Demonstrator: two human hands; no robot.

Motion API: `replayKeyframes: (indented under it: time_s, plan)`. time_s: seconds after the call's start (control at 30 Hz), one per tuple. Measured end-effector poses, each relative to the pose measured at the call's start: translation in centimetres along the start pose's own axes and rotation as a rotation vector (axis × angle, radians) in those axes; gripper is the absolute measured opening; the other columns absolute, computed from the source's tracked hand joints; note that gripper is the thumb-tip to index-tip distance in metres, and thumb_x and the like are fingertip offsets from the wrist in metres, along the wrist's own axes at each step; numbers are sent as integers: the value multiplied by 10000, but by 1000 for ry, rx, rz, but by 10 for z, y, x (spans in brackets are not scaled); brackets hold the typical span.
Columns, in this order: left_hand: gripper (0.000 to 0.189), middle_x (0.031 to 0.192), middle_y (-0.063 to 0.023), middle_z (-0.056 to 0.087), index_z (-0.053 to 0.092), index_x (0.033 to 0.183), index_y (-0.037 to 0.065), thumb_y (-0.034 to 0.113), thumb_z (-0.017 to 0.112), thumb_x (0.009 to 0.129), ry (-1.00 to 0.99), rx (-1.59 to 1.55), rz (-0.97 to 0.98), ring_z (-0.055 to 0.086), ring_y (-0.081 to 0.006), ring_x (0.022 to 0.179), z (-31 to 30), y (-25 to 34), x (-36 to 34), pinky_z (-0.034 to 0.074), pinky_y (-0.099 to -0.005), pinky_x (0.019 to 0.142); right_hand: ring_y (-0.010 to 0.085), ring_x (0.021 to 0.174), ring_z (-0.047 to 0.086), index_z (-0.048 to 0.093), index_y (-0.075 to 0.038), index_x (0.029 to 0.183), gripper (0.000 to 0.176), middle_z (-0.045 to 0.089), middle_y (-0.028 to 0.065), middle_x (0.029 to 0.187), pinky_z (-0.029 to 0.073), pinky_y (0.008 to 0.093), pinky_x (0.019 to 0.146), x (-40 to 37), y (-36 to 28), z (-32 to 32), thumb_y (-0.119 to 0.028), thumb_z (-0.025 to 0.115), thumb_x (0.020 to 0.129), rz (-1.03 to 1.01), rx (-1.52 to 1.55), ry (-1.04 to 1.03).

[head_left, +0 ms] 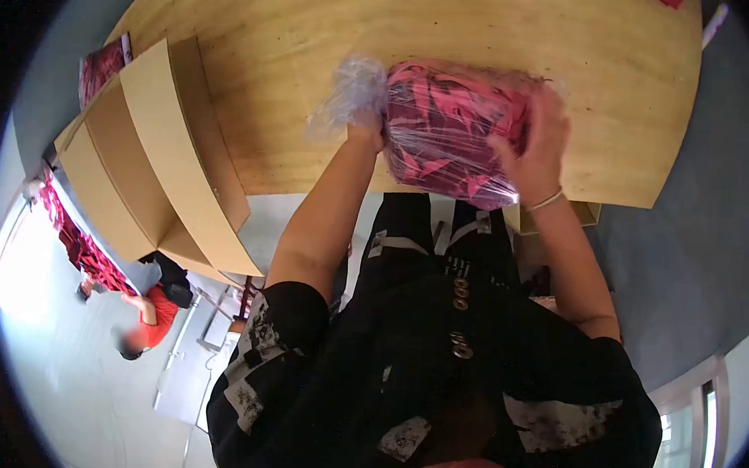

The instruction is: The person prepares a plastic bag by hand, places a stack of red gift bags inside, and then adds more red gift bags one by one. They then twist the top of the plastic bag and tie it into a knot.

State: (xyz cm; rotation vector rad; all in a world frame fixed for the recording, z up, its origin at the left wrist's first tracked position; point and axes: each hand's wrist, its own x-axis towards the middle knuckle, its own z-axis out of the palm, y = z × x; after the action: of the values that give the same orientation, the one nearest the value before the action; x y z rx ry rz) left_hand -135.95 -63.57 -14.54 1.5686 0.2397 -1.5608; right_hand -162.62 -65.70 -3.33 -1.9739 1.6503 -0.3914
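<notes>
A clear plastic bag (453,140) packed with red and pink pieces, maybe folded fabric, lies on the wooden table (298,83) close to its near edge. At the bag's left end the plastic is bunched into a loose crumpled neck (355,87). My left hand (367,132) is closed around that neck, its fingers mostly hidden by the plastic. Over the bag's right end is my right hand (538,145), thumb and fingers spread apart and a little blurred, with a thin band at the wrist.
An open cardboard box (162,127) stands at the table's left edge, with a dark red printed package (103,71) beyond it. Another box (577,216) shows below the near edge. Far left, a person in a red shirt (161,315) is beside a heap of red pieces (91,247).
</notes>
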Motion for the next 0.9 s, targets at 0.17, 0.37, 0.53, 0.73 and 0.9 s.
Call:
replayKeyframes:
  time_s: [0.17, 0.37, 0.53, 0.73, 0.9]
  plan:
    - [376, 1242, -63, 537, 478, 1275, 139, 345, 394, 971, -124, -82, 16, 541, -239, 1099, -1, 5, -10, 467, -404, 931, 325, 1368, 240, 340, -41, 1379, 774, 247, 187, 1475, 180, 580, 1046, 32, -87, 35, -453, 626, 789, -436, 43, -252]
    - [357, 1162, -40, 554, 476, 1261, 149, 261, 536, 928, -148, -133, -31, 556, -218, 1027, -29, -18, 21, 496, -390, 887, 324, 1141, 516, 482, -8, 1252, 616, 535, 192, 1236, 395, 395, 969, 104, -89, 82, -487, 511, 865, -194, -152, -738]
    - [406, 1259, -57, 510, 438, 1305, 117, 310, 481, 951, -224, 8, 64, 499, -205, 1139, -16, 8, -13, 454, -366, 946, 310, 1190, 495, 525, -8, 1241, 694, 552, 200, 1232, 349, 351, 1021, 160, -52, 86, -586, 310, 922, 26, 271, -937]
    - [471, 1336, -51, 448, 365, 1368, 116, 276, 498, 945, -218, 239, 149, 460, -210, 1189, -36, 2, -10, 404, -356, 1000, 295, 1278, 404, 454, -2, 1307, 708, 426, 183, 1381, 281, 336, 1074, 146, -70, 138, -571, 240, 944, 97, 417, -1205]
    - [648, 1443, -44, 325, 234, 1450, 171, 318, 550, 905, -206, -85, -71, 328, -203, 1314, -55, -2, -43, 323, -360, 1066, 334, 1266, 396, 475, -5, 1280, 672, 419, 201, 1369, 279, 364, 1078, 108, -68, 161, -538, 229, 953, -275, 58, -1288]
